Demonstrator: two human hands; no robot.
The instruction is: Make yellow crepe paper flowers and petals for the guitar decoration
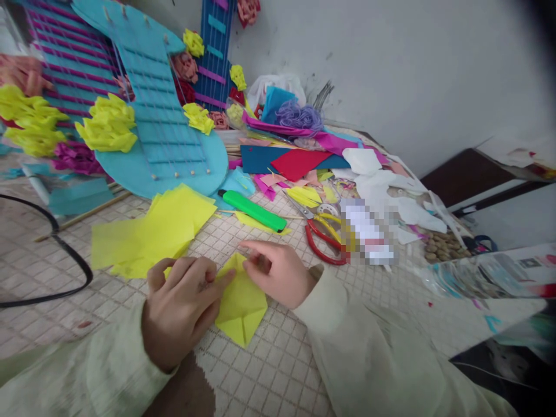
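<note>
A folded sheet of yellow paper [243,310] lies on the tabletop with creases across it and corners turned in to points. My left hand [185,304] rests over its left side, bent fingers pressing the sheet down, the index fingertip near the top point. From the right, my right hand [280,272] grips the upper edge, its index finger stretched out past the tip and the other fingers curled. Left of the folded piece sits a fanned stack of yellow sheets [169,223], just beyond my left knuckles.
Past my hands lie a green cutter [254,211] and red-handled scissors [324,243]. Behind stand a blue stringed guitar shape [174,133] and yellow paper flowers [108,123]. Paper scraps [382,191] cover the right side. A black cable [84,266] curves in at left.
</note>
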